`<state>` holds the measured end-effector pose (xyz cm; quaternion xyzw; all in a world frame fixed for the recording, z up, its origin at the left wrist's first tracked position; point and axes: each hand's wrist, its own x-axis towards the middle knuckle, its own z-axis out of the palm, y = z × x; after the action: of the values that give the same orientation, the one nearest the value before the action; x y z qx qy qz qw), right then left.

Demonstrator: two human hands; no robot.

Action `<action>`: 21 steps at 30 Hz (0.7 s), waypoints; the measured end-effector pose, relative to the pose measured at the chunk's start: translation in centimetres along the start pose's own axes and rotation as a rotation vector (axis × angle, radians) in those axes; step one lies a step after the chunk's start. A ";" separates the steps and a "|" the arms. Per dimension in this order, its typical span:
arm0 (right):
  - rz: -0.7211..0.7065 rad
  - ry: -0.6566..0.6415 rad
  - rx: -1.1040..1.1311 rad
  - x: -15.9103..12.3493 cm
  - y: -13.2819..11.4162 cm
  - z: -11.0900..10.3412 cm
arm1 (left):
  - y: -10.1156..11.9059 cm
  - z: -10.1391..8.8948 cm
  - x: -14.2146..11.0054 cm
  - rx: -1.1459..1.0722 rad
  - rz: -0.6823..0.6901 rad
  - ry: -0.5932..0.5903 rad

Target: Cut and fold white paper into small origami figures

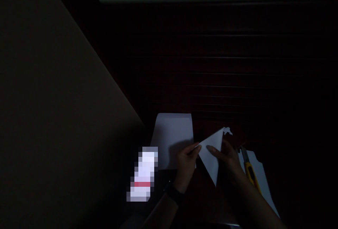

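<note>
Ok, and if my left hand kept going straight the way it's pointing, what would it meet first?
Most likely the triangular white paper, whose corner your left hand already pinches. What comes beyond it is unclear, since depth is hard to judge in this dim view.

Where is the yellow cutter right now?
In the head view, the yellow cutter lies right of centre, over white paper, just beyond the right hand on its outer side.

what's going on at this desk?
A person holds a folded triangle of white paper in both hands, left hand pinching one corner, right hand on the opposite side. A white sheet lies to the left; a yellow cutter rests on more paper at right. The room is dim.
</note>
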<state>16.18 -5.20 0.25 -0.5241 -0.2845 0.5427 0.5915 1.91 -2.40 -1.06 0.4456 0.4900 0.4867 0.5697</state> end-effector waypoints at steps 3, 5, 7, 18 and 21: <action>0.087 -0.145 -0.034 -0.3 -0.1 0.2 | -0.1 -0.3 0.5 -0.039 -0.019 0.092; 0.131 -0.211 -0.060 -0.4 0.3 0.1 | -0.1 -0.5 0.8 -0.036 -0.027 0.130; 0.180 -0.243 -0.067 -0.3 0.7 -0.1 | -0.2 -0.7 1.0 -0.026 -0.029 0.138; 0.313 -0.264 -0.055 0.1 1.3 -1.1 | 0.0 -0.8 1.2 -0.055 -0.043 0.111; 0.303 -0.286 -0.034 0.1 1.2 -1.0 | 0.5 -0.8 1.1 -0.074 -0.059 0.112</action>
<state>16.71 -5.62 -1.20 -0.4883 -0.2926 0.6895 0.4479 1.11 -1.17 -0.80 0.3820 0.5157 0.5116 0.5714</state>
